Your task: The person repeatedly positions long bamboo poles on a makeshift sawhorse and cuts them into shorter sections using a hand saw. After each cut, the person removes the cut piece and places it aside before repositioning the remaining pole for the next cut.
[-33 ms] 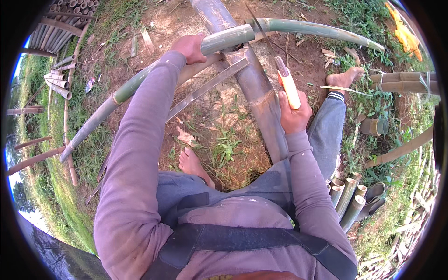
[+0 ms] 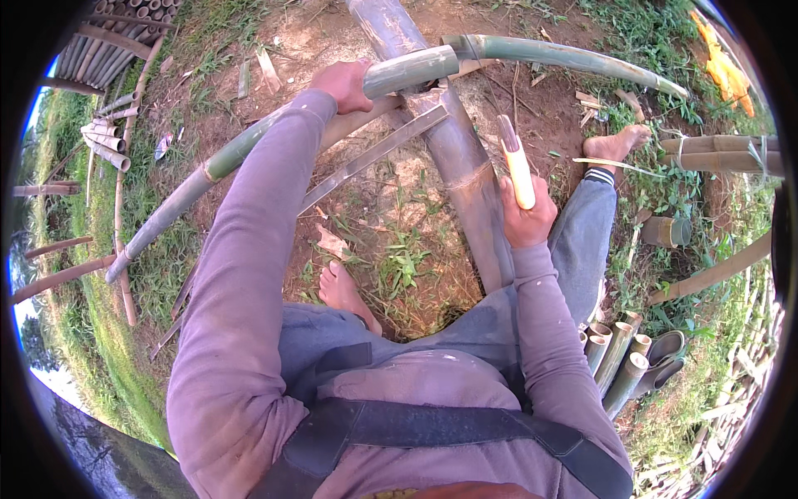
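Observation:
My left hand (image 2: 342, 86) is wrapped round a green bamboo pole (image 2: 411, 71), close to its cut end. This pole rests across a thick brown bamboo trunk (image 2: 457, 150) and slopes down to the left behind my sleeve. In my right hand (image 2: 529, 214) is the pale handle of a saw (image 2: 519, 170), held upright beside the trunk. The saw's blade is too blurred to make out. Another green bamboo length (image 2: 565, 54) stretches right from just behind the cut end; I cannot tell whether the two are still joined. Under the pole, a flat bamboo strip (image 2: 374, 158) leans against the trunk.
Short bamboo tubes (image 2: 619, 353) stand at my right, beside dark footwear (image 2: 665, 358). Tied bamboo poles (image 2: 723, 150) jut in at the right. Stacked bamboo (image 2: 104, 54) is at the far left. My bare feet (image 2: 345, 293) rest on soil with grass and chips.
My right hand has moved slightly, and the saw handle has shifted a little right and nearer me. The blade, visible across the bamboo before, no longer shows clearly. My left hand keeps its grip.

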`<act>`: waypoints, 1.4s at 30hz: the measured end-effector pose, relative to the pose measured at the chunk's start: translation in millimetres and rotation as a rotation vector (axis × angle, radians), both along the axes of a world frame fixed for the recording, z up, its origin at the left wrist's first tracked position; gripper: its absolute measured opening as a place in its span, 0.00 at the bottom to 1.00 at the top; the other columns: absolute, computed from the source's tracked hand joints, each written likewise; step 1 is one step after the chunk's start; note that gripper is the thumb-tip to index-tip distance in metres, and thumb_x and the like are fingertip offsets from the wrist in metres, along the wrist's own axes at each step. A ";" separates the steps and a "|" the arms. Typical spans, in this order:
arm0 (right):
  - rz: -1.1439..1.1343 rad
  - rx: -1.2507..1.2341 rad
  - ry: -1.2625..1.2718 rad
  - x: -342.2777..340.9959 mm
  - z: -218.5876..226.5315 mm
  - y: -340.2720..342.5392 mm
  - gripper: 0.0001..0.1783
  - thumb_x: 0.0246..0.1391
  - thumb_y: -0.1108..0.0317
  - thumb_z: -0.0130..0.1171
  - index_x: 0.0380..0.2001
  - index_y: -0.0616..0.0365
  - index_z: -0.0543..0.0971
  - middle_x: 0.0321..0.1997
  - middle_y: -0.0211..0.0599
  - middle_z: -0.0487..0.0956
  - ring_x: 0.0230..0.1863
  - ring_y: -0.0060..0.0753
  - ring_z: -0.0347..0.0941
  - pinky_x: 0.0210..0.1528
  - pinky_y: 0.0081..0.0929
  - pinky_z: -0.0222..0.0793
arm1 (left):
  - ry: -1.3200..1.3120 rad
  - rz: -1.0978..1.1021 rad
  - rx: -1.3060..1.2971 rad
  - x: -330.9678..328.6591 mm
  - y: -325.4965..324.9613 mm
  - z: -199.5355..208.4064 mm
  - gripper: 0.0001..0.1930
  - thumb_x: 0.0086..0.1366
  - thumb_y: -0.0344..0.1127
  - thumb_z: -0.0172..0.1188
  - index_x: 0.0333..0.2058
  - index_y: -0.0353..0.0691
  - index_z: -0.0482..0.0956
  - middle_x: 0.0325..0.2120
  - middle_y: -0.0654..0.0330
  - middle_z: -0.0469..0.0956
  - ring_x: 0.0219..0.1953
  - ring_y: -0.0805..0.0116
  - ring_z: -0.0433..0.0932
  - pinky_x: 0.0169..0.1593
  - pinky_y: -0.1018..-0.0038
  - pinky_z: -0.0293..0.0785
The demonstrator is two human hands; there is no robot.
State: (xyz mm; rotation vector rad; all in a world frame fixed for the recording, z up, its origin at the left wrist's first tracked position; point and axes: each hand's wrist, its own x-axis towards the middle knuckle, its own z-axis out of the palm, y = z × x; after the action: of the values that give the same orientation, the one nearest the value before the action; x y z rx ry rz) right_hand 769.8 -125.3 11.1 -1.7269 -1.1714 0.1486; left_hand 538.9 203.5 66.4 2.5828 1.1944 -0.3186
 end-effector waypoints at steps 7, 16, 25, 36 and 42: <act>0.154 -0.202 0.417 4.5 0.1 -12.2 0.34 0.60 0.57 0.72 0.62 0.65 0.71 0.58 0.45 0.74 0.60 0.40 0.72 0.64 0.40 0.69 | -0.134 -0.083 0.120 -25.5 -53.7 71.3 0.31 0.52 0.52 0.74 0.51 0.42 0.79 0.38 0.48 0.86 0.43 0.45 0.86 0.45 0.52 0.82; 0.407 0.119 0.924 -71.6 165.5 37.6 0.39 0.67 0.46 0.64 0.67 0.64 0.64 0.65 0.56 0.70 0.66 0.55 0.71 0.59 0.55 0.80 | -0.292 0.034 0.106 -116.1 -215.2 208.2 0.40 0.55 0.56 0.74 0.63 0.46 0.72 0.47 0.45 0.83 0.52 0.44 0.83 0.56 0.49 0.78; 0.507 0.387 0.581 -101.9 234.4 -51.8 0.36 0.71 0.41 0.52 0.63 0.66 0.71 0.65 0.53 0.69 0.68 0.51 0.66 0.68 0.48 0.68 | -2.542 1.360 0.499 -380.2 -268.6 81.0 0.34 0.67 0.56 0.64 0.58 0.32 0.68 0.47 0.47 0.74 0.51 0.55 0.78 0.57 0.53 0.78; 0.613 0.382 0.779 7.0 232.6 34.2 0.38 0.66 0.44 0.56 0.66 0.63 0.71 0.67 0.50 0.69 0.72 0.55 0.62 0.71 0.58 0.60 | -2.742 1.142 0.011 -270.4 -297.5 130.6 0.18 0.73 0.50 0.59 0.49 0.43 0.72 0.35 0.59 0.77 0.38 0.61 0.80 0.46 0.53 0.79; 0.809 0.216 1.063 5.1 250.9 112.5 0.38 0.71 0.50 0.53 0.75 0.61 0.62 0.78 0.49 0.61 0.79 0.49 0.54 0.79 0.59 0.49 | -2.598 1.099 0.444 -270.8 -370.8 179.2 0.18 0.71 0.46 0.65 0.50 0.42 0.71 0.42 0.60 0.75 0.44 0.63 0.80 0.49 0.50 0.83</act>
State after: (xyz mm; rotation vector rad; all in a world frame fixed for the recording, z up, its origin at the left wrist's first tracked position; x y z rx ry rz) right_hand 774.8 -12.7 262.0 -0.6637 -0.9100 1.2098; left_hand 268.1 -167.2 245.6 0.2412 0.7744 2.4069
